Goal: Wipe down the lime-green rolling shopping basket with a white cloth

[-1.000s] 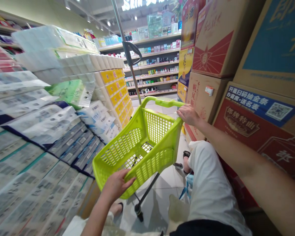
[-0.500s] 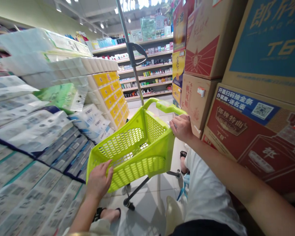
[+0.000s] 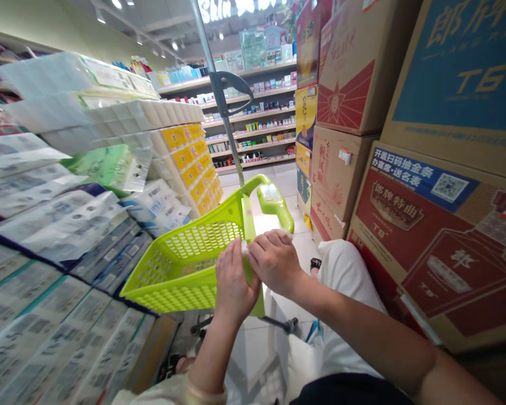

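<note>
The lime-green shopping cart stands in front of me, its perforated basket pointing left. My left hand is closed over the basket's near rim by the rear corner, fingers pressed together. Right beside it, my right hand is closed with bent fingers at the same corner, under the near end of the handle. A small white bit shows between the two hands; I cannot make out what it is. From the cart's far side rises a tall grey pole with a dark hook-shaped grip.
Stacked paper packs line the left side, with yellow-printed packs further back. Large cartons are piled close on the right. Shelves of cosmetics stand across the tiled aisle. My knee is near the cartons.
My left hand has moved right along the near rim to the rear corner. My right hand has come down-left from the handle's end to meet it. The cart has turned and shifted slightly left.
</note>
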A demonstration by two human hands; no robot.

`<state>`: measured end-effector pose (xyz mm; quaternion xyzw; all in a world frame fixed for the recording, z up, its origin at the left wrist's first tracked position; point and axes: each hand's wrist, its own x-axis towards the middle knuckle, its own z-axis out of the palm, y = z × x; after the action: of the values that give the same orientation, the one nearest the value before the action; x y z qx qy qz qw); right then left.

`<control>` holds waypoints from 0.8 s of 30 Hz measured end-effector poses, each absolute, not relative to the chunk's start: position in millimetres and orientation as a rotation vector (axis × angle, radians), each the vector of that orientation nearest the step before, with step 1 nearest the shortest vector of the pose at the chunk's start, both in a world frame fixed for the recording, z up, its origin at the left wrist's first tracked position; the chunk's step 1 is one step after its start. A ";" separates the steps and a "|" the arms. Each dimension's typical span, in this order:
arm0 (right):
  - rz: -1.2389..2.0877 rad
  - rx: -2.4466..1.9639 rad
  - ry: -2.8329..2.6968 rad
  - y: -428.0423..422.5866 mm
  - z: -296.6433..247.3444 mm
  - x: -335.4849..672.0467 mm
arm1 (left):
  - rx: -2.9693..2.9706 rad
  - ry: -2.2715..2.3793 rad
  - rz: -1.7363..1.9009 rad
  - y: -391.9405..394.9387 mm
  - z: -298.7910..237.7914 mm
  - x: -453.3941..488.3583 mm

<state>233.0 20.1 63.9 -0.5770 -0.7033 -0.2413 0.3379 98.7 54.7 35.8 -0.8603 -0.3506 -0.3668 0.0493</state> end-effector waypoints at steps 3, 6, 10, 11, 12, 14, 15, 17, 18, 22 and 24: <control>-0.542 -1.456 -1.850 12.9 68.0 233.4 | -2.611 -1.113 -1.094 60.0 24.8 89.3; -0.435 -1.429 -1.759 9.4 72.1 254.0 | -2.637 -1.155 -1.101 57.7 21.9 81.9; -0.292 -1.332 -1.562 11.1 72.7 273.9 | -2.626 -1.221 -1.121 50.8 25.3 85.3; -0.286 -1.320 -1.517 11.4 71.4 271.4 | -2.624 -1.234 -1.124 49.4 25.5 87.8; -0.295 -1.326 -1.492 11.2 69.5 265.5 | -2.627 -1.236 -1.125 48.2 25.2 90.3; -0.337 -1.359 -1.539 9.7 64.1 246.3 | -2.628 -1.217 -1.136 46.1 23.2 94.5; -0.362 -1.366 -1.604 8.7 61.0 235.5 | -2.618 -1.207 -1.147 45.1 21.7 95.8; -0.411 -1.337 -1.738 6.9 55.7 217.9 | -2.581 -1.203 -1.169 43.3 18.8 96.5; -0.432 -1.308 -1.784 6.4 54.2 213.3 | -2.566 -1.204 -1.172 42.4 17.7 95.9; -0.463 -1.288 -1.823 7.9 59.4 229.8 | -2.575 -1.182 -1.162 39.6 17.8 91.3; -0.445 -1.354 -1.734 10.9 66.3 250.4 | -2.599 -1.197 -1.144 38.6 19.8 90.5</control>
<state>250.4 10.9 66.3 -0.5437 -0.6962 -0.1787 0.4334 90.5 38.6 19.8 -0.8430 -0.3883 -0.3711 0.0301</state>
